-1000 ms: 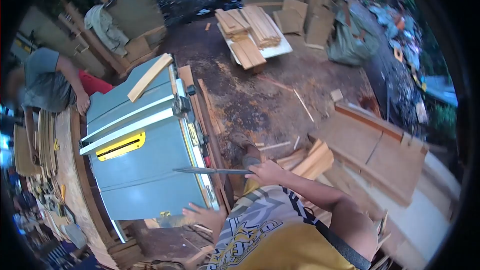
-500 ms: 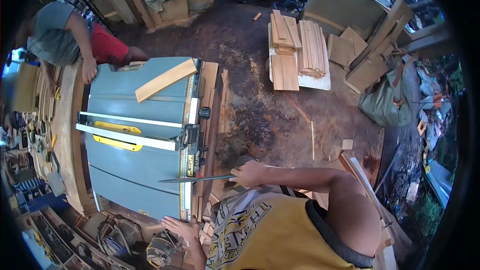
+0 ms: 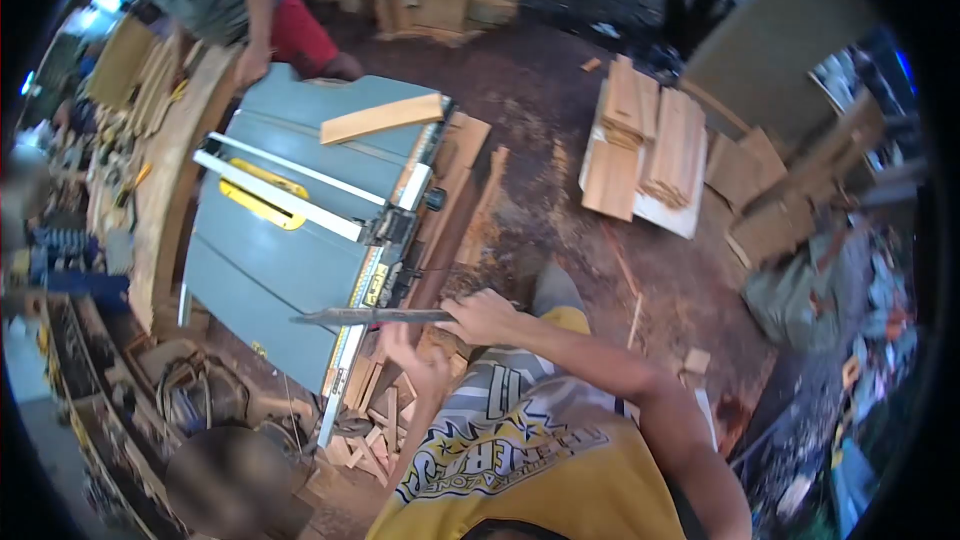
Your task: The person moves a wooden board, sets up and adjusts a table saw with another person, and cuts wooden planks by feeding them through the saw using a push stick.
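My right hand (image 3: 482, 318) is closed around one end of a long dark flat bar (image 3: 365, 317), whose tapered tip points left over the grey-blue saw table (image 3: 270, 275). Just below the bar, near the table's right edge, my left hand (image 3: 418, 365) is raised with its fingers apart, holding nothing. A white fence (image 3: 290, 202) crosses the table beside the yellow insert (image 3: 245, 190). One loose wooden board (image 3: 382, 119) lies on the table's far part.
Another person's hand (image 3: 253, 64) is at the table's far left corner. Stacked boards (image 3: 675, 155) stand on the floor at the right. Wood offcuts (image 3: 375, 440) lie near my left forearm. A wooden bench (image 3: 170, 190) runs along the left side.
The view has turned and shifted. My left hand has come away from the table's near edge, up towards the bar. My right hand still holds the bar.
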A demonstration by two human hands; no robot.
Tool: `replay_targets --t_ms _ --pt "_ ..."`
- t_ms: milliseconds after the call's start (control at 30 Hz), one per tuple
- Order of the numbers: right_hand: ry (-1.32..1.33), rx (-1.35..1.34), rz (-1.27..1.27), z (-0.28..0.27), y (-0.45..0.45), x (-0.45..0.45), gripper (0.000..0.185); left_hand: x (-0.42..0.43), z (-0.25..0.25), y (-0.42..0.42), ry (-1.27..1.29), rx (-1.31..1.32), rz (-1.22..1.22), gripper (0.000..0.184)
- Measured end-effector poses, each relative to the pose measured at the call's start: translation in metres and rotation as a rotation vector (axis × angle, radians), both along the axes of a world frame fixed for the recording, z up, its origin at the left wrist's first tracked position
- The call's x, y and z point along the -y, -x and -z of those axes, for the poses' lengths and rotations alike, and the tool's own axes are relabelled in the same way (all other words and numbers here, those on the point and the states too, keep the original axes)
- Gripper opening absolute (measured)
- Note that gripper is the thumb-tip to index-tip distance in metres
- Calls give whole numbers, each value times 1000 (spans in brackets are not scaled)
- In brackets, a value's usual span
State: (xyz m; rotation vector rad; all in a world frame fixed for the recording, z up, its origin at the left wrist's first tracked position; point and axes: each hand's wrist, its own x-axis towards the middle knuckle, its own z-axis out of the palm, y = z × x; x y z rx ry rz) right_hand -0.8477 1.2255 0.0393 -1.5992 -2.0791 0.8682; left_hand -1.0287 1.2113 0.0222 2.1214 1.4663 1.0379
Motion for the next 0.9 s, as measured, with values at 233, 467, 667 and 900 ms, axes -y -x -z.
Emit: replay_targets --t_ms 233,467,667,900 --pt "75 -149 455 46 -148 38 24 -61 0 -159 -43 28 305 47" --pt "357 -44 815 54 -314 83 26 -305 -30 -266 -56 -771 -37 72" --pt "147 -98 852 84 -367 65 23 -293 -77 -261 -191 -599 91 48" --pt "9 -451 669 20 -291 -46 21 -197 -206 -79 27 810 -373 36"
